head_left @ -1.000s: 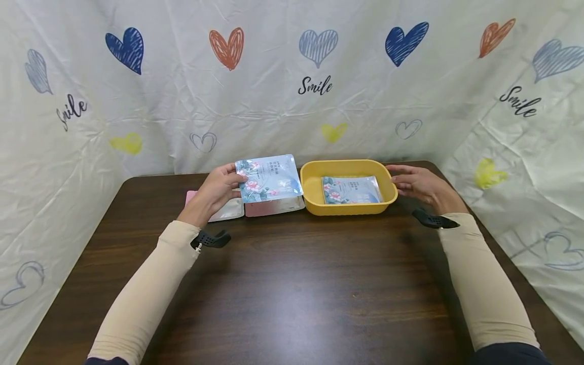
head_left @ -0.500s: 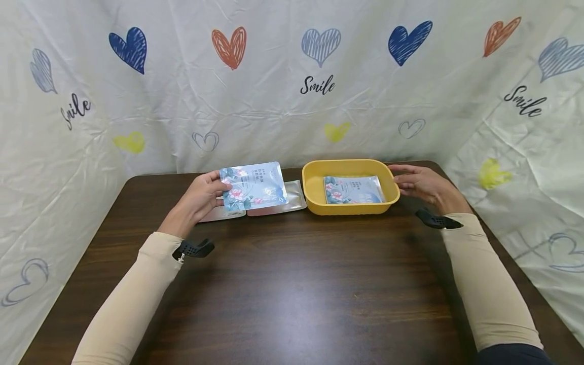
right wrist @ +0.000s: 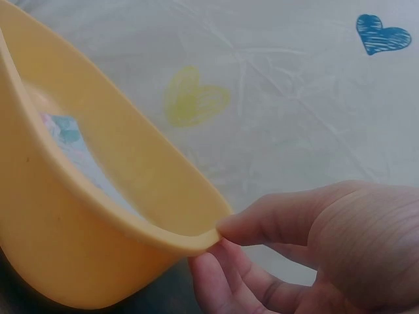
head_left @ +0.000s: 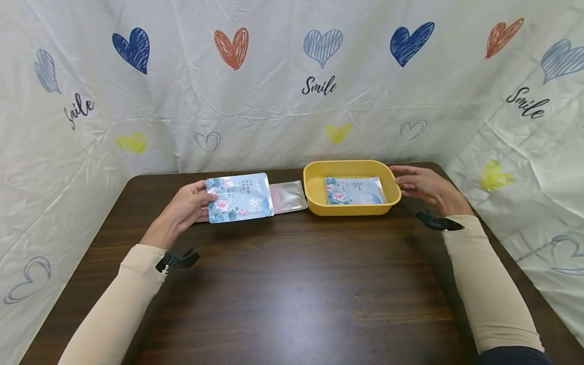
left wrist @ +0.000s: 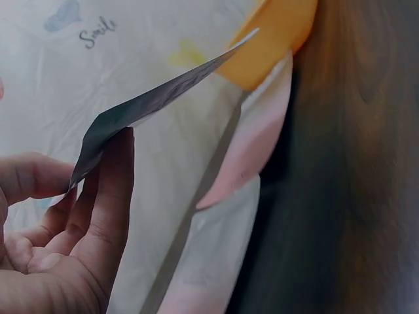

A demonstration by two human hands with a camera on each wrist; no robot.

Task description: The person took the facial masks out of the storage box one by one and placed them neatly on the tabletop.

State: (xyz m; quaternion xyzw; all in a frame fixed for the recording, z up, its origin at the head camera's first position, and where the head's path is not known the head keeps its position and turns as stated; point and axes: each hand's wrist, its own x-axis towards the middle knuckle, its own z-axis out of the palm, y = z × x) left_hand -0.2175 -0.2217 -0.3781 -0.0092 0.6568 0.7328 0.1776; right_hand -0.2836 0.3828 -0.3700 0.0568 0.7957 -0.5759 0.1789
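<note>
Surface (head_left: 292,284): dark brown wood grain, glossy, with a pale reflection toward the near middle; the back corners are rounded. Its back edge runs along a creased white cloth (head_left: 264,101), which also covers both sides and carries printed hearts in dark blue, orange-red, light blue and yellow, plus the word "Smile" in black script. Yellow basket (head_left: 350,210) sits at the back of the surface, right of centre, near the cloth; a blue floral packet (head_left: 356,190) lies inside. Left hand (head_left: 188,207): thumb and fingers (left wrist: 110,203) pinch one end of a second blue packet (head_left: 239,197), raised above the surface left of the basket. Under it, a pink-and-silver packet (head_left: 289,196) lies just beside the basket; the left wrist view shows a white-and-pink packet (left wrist: 213,255) adjoining its far end. Right hand (head_left: 426,185): thumb and fingers grip the basket's right rim. Both arms wear beige sleeves (head_left: 485,284) and black wrist straps (head_left: 181,259).
</note>
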